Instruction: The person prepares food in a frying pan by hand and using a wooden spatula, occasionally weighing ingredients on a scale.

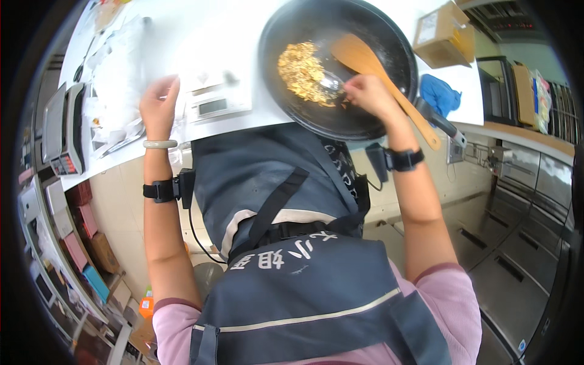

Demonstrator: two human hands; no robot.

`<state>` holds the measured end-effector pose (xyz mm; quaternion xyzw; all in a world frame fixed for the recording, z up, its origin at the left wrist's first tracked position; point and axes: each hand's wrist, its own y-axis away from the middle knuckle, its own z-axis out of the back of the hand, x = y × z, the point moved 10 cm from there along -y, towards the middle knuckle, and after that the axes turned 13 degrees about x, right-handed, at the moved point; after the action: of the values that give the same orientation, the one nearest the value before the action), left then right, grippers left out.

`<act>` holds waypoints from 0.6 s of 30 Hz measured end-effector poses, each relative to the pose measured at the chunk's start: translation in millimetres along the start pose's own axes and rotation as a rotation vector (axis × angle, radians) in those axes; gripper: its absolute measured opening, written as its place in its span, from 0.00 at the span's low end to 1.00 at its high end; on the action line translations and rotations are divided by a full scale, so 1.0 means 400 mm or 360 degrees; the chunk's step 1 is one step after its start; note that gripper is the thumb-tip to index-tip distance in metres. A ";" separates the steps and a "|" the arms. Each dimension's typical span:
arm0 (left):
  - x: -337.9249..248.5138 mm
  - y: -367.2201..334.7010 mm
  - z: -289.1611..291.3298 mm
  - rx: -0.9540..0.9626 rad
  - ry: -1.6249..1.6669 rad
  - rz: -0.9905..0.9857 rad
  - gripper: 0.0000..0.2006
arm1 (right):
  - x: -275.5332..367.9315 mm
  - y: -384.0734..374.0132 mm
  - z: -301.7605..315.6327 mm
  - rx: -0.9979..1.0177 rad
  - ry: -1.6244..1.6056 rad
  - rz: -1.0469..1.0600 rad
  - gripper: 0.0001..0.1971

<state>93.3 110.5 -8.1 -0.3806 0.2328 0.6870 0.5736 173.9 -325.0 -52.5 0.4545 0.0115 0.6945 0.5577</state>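
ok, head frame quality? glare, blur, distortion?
Head view: white table washed out, pale scale nearly merging into it; hazy smears across the table's far part and the far side of the wok; fisheye bends the steel cabinets at right, corners black; left hand and right hand readable.

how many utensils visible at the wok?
2. A wooden spatula with its blade in the wok and handle over the rim; a shiny spoon-like utensil at the food, in the right hand. Anything under the food would be hidden.
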 end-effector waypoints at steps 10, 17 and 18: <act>-0.060 -0.042 -0.030 0.0070 -0.0071 -0.0096 0.10 | -0.011 0.093 0.006 0.0029 -0.0566 -0.0101 0.09; -0.097 -0.097 -0.087 0.0166 -0.0233 -0.0263 0.12 | -0.004 0.104 0.001 0.0021 -0.0560 -0.0076 0.09; -0.104 -0.101 -0.095 0.0174 -0.0230 -0.0266 0.12 | -0.012 0.105 0.000 0.0017 -0.0564 -0.0084 0.09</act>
<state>144.0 65.8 6.8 -0.3163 0.1955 0.6487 0.6640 141.6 -344.5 -33.6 0.5721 -0.0714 0.5887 0.5665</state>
